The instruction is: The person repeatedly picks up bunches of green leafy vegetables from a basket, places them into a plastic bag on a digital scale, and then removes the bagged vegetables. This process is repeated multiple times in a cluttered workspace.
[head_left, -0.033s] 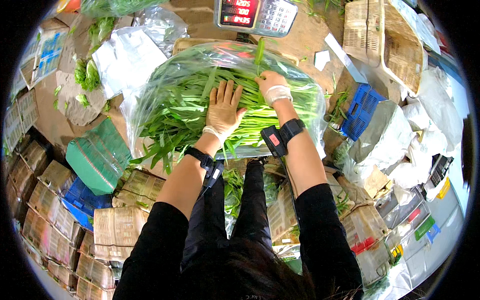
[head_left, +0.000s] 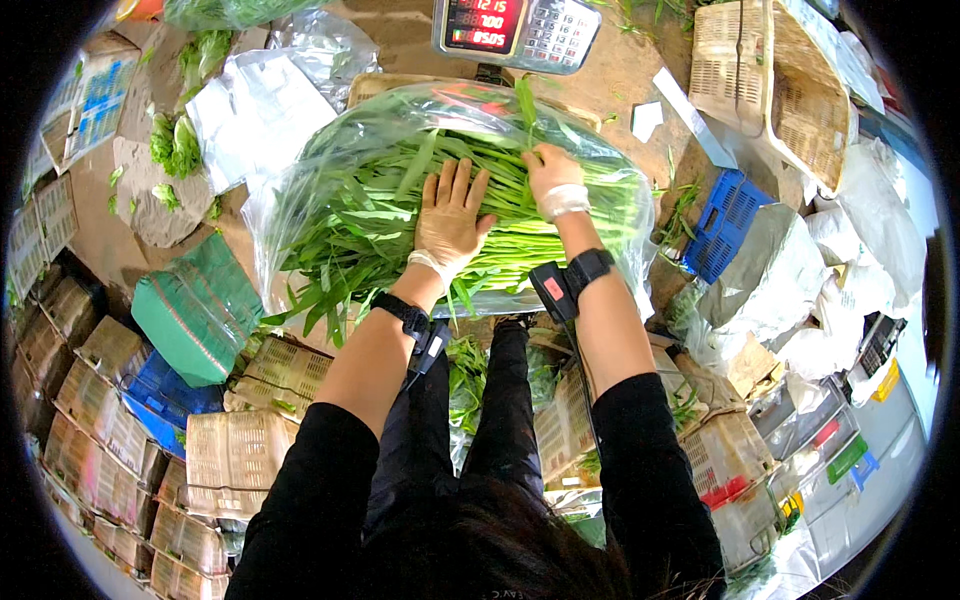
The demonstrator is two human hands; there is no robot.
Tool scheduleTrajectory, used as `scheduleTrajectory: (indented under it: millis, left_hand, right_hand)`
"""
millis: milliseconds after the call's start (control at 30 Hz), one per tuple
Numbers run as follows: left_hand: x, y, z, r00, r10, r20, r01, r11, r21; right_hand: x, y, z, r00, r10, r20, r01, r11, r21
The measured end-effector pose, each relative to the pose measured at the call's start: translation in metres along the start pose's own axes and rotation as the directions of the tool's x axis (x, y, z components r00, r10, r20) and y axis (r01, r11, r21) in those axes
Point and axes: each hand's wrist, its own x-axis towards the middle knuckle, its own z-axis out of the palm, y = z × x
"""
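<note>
A large heap of leafy greens with long pale stems, looking like water spinach (head_left: pixel 520 235), lies in a clear plastic bag (head_left: pixel 275 215). Leaves point mostly left and stems right. My left hand (head_left: pixel 452 212) presses flat on the middle of the heap, its fingers stretched forward and nothing gripped. To its right, my right hand (head_left: pixel 556 178) has its fingers curled down into the stems at the far side; one green stalk stands up just beyond the fingertips. What lies under those fingertips is partly hidden.
Beyond the bag stands a digital scale display (head_left: pixel 515 32). A blue crate (head_left: pixel 727 222) and a pale crate (head_left: pixel 730 60) are on the right. At left lie white sheets (head_left: pixel 262 120), lettuce (head_left: pixel 174 147) and a green wrapped bundle (head_left: pixel 197 310). Stacked crates (head_left: pixel 105 460) fill the lower left.
My right hand has shifted slightly right, with its forearm. The left hand stays flat on the greens, almost still. The red digits on the scale display have changed.
</note>
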Motion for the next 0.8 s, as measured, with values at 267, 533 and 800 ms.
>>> scheduleTrajectory:
  millis: [267, 533, 800]
  left_hand:
    - [0.013, 0.001, -0.001, 0.999, 0.031, -0.005, -0.032, 0.999, -0.043]
    - [0.014, 0.003, -0.017, 1.0, 0.016, -0.02, -0.019, 0.987, -0.162]
    - [0.018, -0.066, -0.056, 0.833, -0.254, 0.492, 0.171, -0.727, -0.665]
  right_hand:
    - [-0.015, 0.141, -0.04, 0.707, 0.705, -0.06, 0.036, 0.049, 0.998]
    - [-0.228, 0.301, -0.19, 0.54, 0.755, -0.372, -0.833, 0.417, -0.364]
    - [-0.185, 0.025, -0.077, 0.978, 0.126, 0.169, -0.207, 0.713, 0.67]
